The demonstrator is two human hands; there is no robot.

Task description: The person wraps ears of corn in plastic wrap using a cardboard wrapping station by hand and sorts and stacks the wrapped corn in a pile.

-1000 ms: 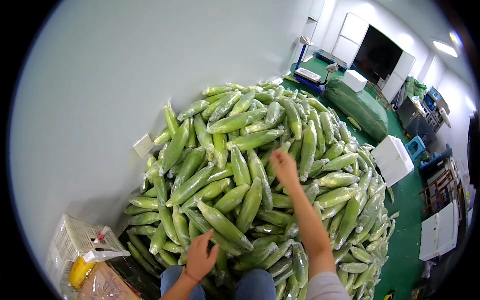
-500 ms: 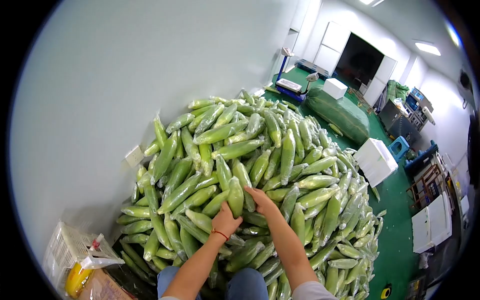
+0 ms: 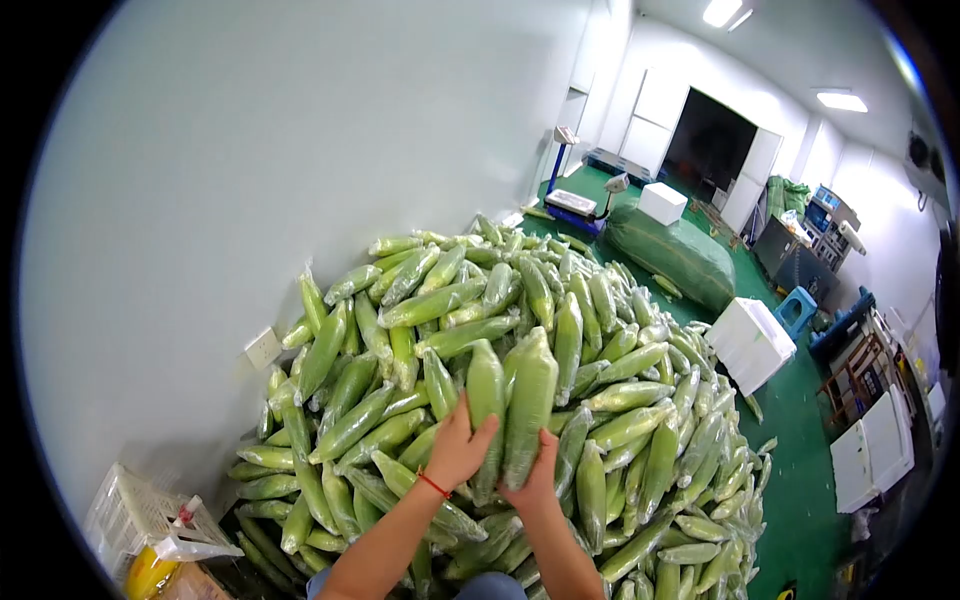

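Green corn ears in husks, wrapped in clear plastic, lie in a large pile (image 3: 640, 440) in front of me. My left hand (image 3: 463, 443) is closed around the left side of one upright corn ear (image 3: 486, 395). Beside it, my right hand (image 3: 538, 470) grips a second, larger-looking wrapped corn ear (image 3: 531, 405) low on its right side. Both ears point away from me above the pile, close together. Some of my fingers are hidden behind the ears.
A white plastic crate (image 3: 150, 510) stands at the lower left by the wall. Beyond the pile are a platform scale (image 3: 573, 203), a stuffed green sack (image 3: 670, 250), a white foam box (image 3: 750, 345) and a blue stool (image 3: 796, 311). A socket (image 3: 263, 348) sits on the wall.
Both hands have lifted their corn ears up from the pile toward me, and the ears look larger. The left hand's hold has moved up slightly; the right hand has moved lower. The view has shifted slightly.
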